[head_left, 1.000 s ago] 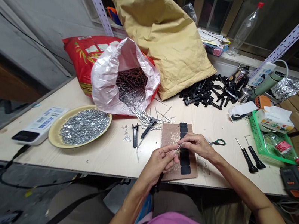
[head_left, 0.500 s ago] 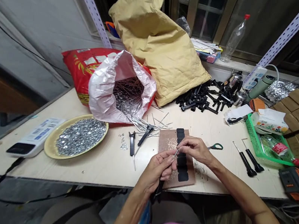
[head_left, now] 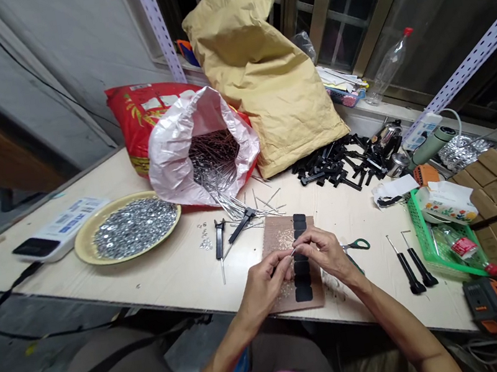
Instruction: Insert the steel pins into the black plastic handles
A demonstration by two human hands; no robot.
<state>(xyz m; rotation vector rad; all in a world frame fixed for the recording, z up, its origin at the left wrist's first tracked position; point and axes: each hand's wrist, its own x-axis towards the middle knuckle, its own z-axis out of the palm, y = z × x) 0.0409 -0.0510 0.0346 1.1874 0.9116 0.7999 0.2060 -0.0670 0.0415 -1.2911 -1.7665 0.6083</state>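
My left hand (head_left: 263, 281) is closed round a thin metal rod (head_left: 293, 254), of which just a short tip shows past the fingers. My right hand (head_left: 325, 252) pinches at that tip; whatever small piece it may grip is hidden. Both hands are over a brown board (head_left: 272, 232) that carries a column of black pads (head_left: 304, 293) and pale crumbs. Left of the board lie two black-handled rod tools (head_left: 220, 241), beside a few small washers (head_left: 204, 237). Green-handled scissors (head_left: 359, 244) lie by my right hand.
A yellow plate of washers (head_left: 82, 244) stands at left near a white device (head_left: 61, 228). Behind are an open sack of metal rods (head_left: 167, 148), a tan sack (head_left: 280, 86) and black plastic parts (head_left: 334, 163). A green basket (head_left: 419, 222) and two hooked tools (head_left: 415, 269) are at right.
My left hand has turned over, back upward, and the black handle seen under it earlier is now out of sight. Both hands stay together over the board.
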